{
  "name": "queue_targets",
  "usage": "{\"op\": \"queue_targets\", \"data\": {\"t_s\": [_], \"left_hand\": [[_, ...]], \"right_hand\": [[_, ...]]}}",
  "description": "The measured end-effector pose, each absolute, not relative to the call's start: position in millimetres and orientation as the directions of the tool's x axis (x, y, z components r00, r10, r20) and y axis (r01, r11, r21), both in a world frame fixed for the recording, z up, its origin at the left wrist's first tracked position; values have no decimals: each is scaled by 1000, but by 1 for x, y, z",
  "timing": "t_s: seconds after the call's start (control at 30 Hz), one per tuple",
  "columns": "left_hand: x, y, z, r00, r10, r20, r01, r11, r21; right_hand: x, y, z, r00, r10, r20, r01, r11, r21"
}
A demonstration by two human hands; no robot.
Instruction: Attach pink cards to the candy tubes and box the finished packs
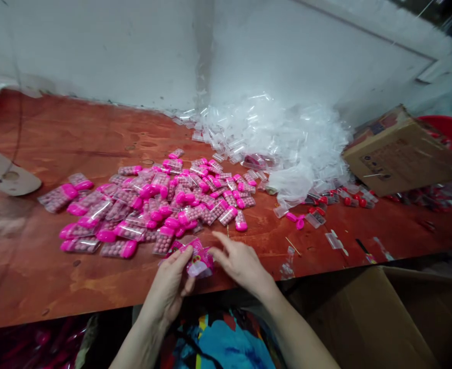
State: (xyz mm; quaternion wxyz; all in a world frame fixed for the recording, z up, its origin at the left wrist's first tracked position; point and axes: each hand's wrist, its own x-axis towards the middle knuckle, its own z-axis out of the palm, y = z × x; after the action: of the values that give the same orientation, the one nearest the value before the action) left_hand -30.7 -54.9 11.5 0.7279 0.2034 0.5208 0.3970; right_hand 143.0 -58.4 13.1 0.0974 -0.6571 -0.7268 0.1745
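Note:
My left hand (pixel 171 283) pinches a small pink printed plastic packet (pixel 200 254) between thumb and fingers, just above the table's front edge. My right hand (pixel 242 262) is at the packet's right side, fingers apart; whether a fingertip touches it, I cannot tell. Just beyond both hands lies a pile of clear flat containers with bright pink caps (pixel 164 200), filled with small pink balls. One of these containers (pixel 163 240) sits right by my left fingertips, partly against the packet.
Clear empty plastic cases (pixel 279 133) are heaped against the wall. Right of them, a cardboard box (pixel 406 154) leans over red-capped pieces (pixel 358 199), with a red basin (pixel 447 130) behind. An open carton (pixel 349 318) stands below the table's edge. A pale board (pixel 8 171) juts in from the left.

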Motion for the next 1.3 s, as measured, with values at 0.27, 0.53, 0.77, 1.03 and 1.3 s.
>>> {"op": "queue_targets", "data": {"t_s": [0.27, 0.53, 0.77, 1.03, 1.3], "left_hand": [[-15, -53, -14, 167, 752, -638, -377, 647, 663], [-18, -55, 14, 231, 767, -598, -405, 635, 658], [-21, -57, 19, 190, 788, -586, -427, 604, 673], [-27, -58, 18, 128, 816, -563, -473, 549, 689], [-26, -57, 7, 109, 808, -580, -502, 548, 669]], "right_hand": [[214, -34, -6, -216, 974, 72, 974, 220, -50], [207, -44, 3, -128, 991, 36, 972, 132, -192], [175, -63, -1, 102, 990, -101, 370, -132, -920], [132, -71, 1, -56, 949, -310, -439, -303, -846], [112, -67, -4, -9, 955, -295, -341, -280, -897]]}}
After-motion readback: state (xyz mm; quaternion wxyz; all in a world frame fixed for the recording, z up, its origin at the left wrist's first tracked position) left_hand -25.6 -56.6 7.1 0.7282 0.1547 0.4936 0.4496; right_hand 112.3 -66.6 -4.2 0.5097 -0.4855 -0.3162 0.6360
